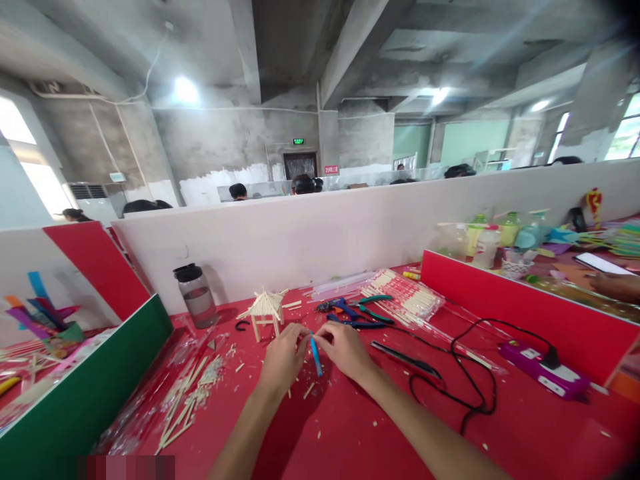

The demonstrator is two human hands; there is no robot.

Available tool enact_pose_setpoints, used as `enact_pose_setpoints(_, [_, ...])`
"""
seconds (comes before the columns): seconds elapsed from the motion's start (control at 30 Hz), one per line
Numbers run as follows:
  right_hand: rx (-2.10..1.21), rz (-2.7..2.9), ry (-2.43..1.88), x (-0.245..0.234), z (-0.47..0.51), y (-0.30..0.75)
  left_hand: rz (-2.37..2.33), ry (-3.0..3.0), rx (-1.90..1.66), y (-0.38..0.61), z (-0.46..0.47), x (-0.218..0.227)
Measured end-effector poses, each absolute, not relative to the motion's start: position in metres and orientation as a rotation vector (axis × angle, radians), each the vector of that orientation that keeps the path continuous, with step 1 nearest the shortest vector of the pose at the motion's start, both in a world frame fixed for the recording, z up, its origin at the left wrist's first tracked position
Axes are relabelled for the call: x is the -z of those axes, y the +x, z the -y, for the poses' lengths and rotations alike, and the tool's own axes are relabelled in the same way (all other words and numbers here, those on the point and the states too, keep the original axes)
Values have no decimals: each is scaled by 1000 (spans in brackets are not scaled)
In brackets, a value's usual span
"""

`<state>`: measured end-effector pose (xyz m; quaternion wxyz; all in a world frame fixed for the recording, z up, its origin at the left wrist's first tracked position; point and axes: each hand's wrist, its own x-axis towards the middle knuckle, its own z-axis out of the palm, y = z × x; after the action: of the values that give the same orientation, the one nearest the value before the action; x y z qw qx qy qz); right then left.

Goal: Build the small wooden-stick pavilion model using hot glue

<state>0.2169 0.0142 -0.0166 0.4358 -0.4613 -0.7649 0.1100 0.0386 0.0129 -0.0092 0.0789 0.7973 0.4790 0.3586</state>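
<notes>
A slim blue pen-like stick (316, 359) slants down between my two hands, its exact kind unclear. My left hand (286, 352) is closed in a pinch at its upper end. From the other side, my right hand (346, 347) pinches the same end; the fingertips nearly meet and hide whatever else they may hold. Just behind my left hand stands a small pavilion model (267, 308) made of pale wooden sticks, with a peaked roof and thin legs. Blue-handled pliers (345, 308) and green-handled pliers (373, 310) lie beyond my right hand.
Loose sticks (184, 413) and plastic wrap lie at the left, near a water bottle (196, 297). Packed sticks (403, 293) rest at the back. At the right are a black tool (407, 360), a cable and a purple power strip (544, 370). Green (95, 393) and red (525, 313) dividers flank the table.
</notes>
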Motion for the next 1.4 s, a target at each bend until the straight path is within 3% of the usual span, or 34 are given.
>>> enact_pose_setpoints(0.47, [-291, 1952, -1164, 23, -16, 213, -1578, 2493, -816, 39, -10, 4])
enact_pose_setpoints(1.4, [-252, 2059, -1104, 28, -13, 208, -1389, 2150, -944, 25, -23, 10])
